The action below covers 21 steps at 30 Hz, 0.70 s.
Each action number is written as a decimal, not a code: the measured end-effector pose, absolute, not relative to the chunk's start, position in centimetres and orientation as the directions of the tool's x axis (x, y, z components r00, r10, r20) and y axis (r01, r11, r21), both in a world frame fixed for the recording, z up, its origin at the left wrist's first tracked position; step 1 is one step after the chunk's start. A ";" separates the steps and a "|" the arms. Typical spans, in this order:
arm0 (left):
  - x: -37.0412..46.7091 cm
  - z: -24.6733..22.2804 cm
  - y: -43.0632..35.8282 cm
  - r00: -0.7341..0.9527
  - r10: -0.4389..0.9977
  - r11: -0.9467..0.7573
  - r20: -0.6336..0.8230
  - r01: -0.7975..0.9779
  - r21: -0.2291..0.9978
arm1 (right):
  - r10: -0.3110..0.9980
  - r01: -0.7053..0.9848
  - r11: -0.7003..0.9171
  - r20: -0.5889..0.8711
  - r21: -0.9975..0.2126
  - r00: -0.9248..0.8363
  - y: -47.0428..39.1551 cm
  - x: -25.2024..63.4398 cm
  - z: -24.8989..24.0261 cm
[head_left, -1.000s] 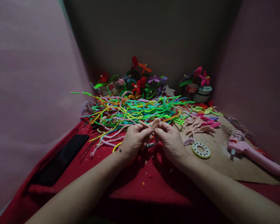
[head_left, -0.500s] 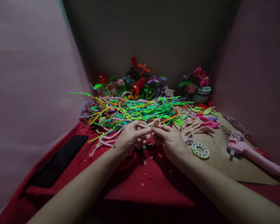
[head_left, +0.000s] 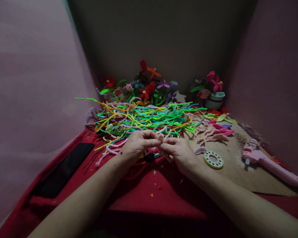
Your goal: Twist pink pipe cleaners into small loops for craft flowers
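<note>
My left hand (head_left: 141, 142) and my right hand (head_left: 180, 150) meet fingertip to fingertip over the front of the red cloth. Pinched between them is a small beige pipe-cleaner petal (head_left: 160, 137), its rounded end showing above the thumbs. The fingers cover most of it. Below the hands, a dark-bladed tool with red handles, possibly scissors (head_left: 152, 157), lies partly hidden. Right behind the fingers spreads a heap of bright pipe cleaners (head_left: 149, 117). More beige petals (head_left: 208, 134) lie on a brown board to the right.
A black phone (head_left: 64, 170) lies at the left. On the brown board (head_left: 250, 178) rest a pink glue gun (head_left: 270, 163) and a round white disc with holes (head_left: 213, 159). Finished pipe-cleaner flowers (head_left: 147, 91) and a lidded jar (head_left: 215, 100) stand at the back.
The beige petal has turned in my fingers and sits lower, with less of it showing. My fingertips have drawn closer together. The tool below shows more.
</note>
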<state>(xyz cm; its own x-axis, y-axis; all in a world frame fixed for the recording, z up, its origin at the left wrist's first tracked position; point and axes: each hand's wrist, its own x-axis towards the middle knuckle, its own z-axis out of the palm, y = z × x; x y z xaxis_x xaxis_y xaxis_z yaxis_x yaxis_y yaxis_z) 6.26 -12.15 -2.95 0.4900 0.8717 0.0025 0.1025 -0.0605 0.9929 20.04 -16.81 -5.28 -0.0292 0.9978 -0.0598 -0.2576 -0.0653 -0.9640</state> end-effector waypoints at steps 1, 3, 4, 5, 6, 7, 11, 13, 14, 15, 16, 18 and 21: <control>6.2 -2.7 -12.2 0.504 0.864 -0.058 -0.003 0.105 0.993 | 0.997 -0.248 -0.077 -0.069 -0.966 -0.039 -16.9 20.1 -5.3; 6.1 -2.2 -12.2 0.535 0.845 -0.062 -0.007 0.111 0.992 | 0.995 -0.225 -0.088 -0.076 -0.970 -0.064 -17.0 20.1 -5.3; 6.0 -2.1 -12.1 0.549 0.836 -0.064 -0.008 0.113 0.992 | 0.994 -0.216 -0.090 -0.074 -0.972 -0.080 -17.0 20.1 -5.4; 5.9 -2.0 -12.1 0.561 0.828 -0.069 -0.008 0.116 0.991 | 0.993 -0.212 -0.089 -0.069 -0.973 -0.099 -17.1 20.1 -5.4; 5.9 -2.0 -12.1 0.572 0.820 -0.073 -0.009 0.121 0.990 | 0.991 -0.213 -0.084 -0.059 -0.974 -0.123 -17.1 20.1 -5.4; 5.9 -2.0 -12.1 0.578 0.816 -0.077 -0.007 0.122 0.990 | 0.988 -0.214 -0.076 -0.044 -0.974 -0.150 -17.1 20.2 -5.5; 6.2 -2.4 -12.7 0.511 0.859 -0.117 0.041 0.118 0.986 | 0.981 -0.191 -0.057 -0.019 -0.980 -0.193 -17.1 20.2 -5.7; 6.6 -2.5 -13.2 0.434 0.895 -0.199 0.102 0.183 0.963 | 0.985 -0.174 -0.061 -0.030 -0.983 -0.173 -17.1 20.1 -5.7; 6.8 -2.6 -13.5 0.394 0.903 -0.277 0.169 0.234 0.932 | 0.986 -0.170 -0.062 -0.034 -0.984 -0.162 -17.2 20.0 -5.7; 7.0 -2.6 -13.7 0.358 0.898 -0.368 0.256 0.289 0.884 | 0.988 -0.168 -0.062 -0.036 -0.984 -0.153 -17.2 20.0 -5.7; 7.1 -2.6 -13.8 0.329 0.878 -0.452 0.347 0.336 0.826 | 0.988 -0.169 -0.064 -0.039 -0.984 -0.148 -17.3 19.9 -5.6; 7.0 -2.6 -13.6 0.313 0.843 -0.533 0.437 0.374 0.759 | 0.989 -0.182 -0.072 -0.046 -0.981 -0.143 -17.4 19.9 -5.3; 6.4 -2.3 -12.5 0.315 0.906 -0.378 0.284 0.295 0.878 | 0.992 -0.229 -0.081 -0.055 -0.970 -0.117 -17.3 20.1 -5.2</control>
<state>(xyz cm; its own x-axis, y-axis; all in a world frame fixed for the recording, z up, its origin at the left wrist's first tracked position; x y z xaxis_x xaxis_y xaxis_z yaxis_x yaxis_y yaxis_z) 6.39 -12.51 -2.35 0.3150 0.9056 0.2840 0.2950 -0.3778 0.8776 20.08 -17.27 -5.16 -0.1167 0.9916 -0.0553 -0.2288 -0.0810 -0.9701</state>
